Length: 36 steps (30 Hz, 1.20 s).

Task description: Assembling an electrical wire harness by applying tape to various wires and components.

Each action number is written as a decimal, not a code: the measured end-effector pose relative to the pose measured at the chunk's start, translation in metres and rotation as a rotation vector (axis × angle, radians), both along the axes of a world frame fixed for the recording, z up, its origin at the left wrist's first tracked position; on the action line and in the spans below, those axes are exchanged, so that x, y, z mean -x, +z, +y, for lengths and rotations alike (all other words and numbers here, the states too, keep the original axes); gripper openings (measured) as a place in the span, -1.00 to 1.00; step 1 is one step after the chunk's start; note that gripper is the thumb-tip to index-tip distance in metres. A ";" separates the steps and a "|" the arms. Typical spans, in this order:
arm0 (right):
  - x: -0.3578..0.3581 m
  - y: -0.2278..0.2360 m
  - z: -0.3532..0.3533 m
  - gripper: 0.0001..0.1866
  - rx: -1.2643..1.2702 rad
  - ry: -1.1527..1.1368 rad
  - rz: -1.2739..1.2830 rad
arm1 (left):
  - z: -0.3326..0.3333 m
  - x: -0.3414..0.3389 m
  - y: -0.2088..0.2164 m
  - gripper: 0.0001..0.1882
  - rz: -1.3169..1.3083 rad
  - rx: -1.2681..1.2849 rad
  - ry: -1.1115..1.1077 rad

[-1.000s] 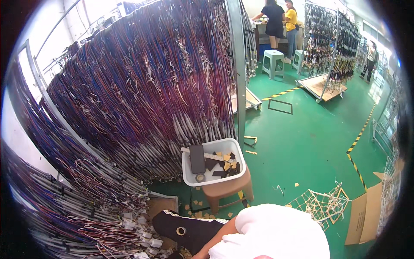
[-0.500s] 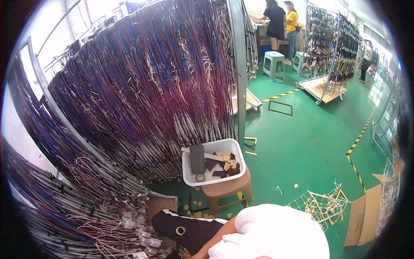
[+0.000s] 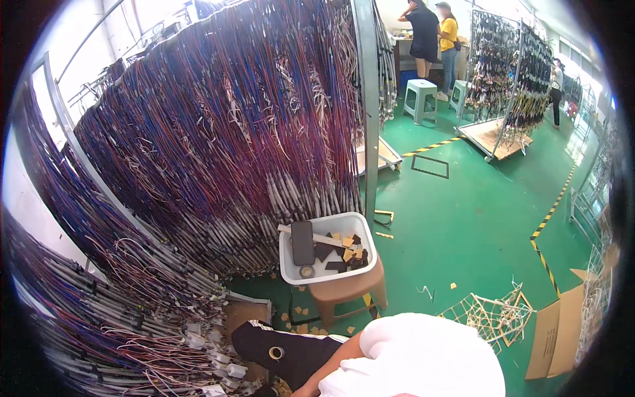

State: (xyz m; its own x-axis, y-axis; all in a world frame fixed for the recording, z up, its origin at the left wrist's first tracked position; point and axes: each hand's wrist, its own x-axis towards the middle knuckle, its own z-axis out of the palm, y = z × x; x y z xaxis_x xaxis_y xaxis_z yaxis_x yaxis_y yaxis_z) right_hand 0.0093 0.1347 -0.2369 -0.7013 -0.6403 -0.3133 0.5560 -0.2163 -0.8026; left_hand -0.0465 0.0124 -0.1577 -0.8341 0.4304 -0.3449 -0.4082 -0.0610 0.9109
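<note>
"Where's the tape roll (image 3: 271, 356)?"
"Resting on the dark trouser leg (image 3: 307, 352), near the cable ends (image 3: 198, 341)."
"Fingers?"
"Can't tell; both hands are out of view, beyond the forearm (image 3: 331, 376)."
"How far along?"
"Hard to judge: cables hang on the rack, loose pieces (image 3: 347, 255) remain in the tub (image 3: 288, 270)."
"Changes?"
"Tub's the same; the worker in black (image 3: 423, 36), reaching tableward half a second ago, now touches their head."

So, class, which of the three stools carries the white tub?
The brown stool, nearest the camera. It alone sits under the white tub; the pale blue-green stool and its partly hidden twin stand farther back.
</note>
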 end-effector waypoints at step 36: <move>-0.012 0.012 0.019 -0.70 0.044 0.000 0.023 | 0.028 -0.007 0.043 -0.56 0.008 0.057 0.026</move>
State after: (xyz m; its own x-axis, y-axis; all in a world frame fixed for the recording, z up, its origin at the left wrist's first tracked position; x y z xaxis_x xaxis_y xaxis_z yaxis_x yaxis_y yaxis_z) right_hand 0.0212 0.1537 -0.2253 -0.7082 -0.6528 -0.2690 0.5375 -0.2516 -0.8048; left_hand -0.0399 0.0406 -0.1149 -0.8477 0.3884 -0.3614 -0.3998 -0.0199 0.9164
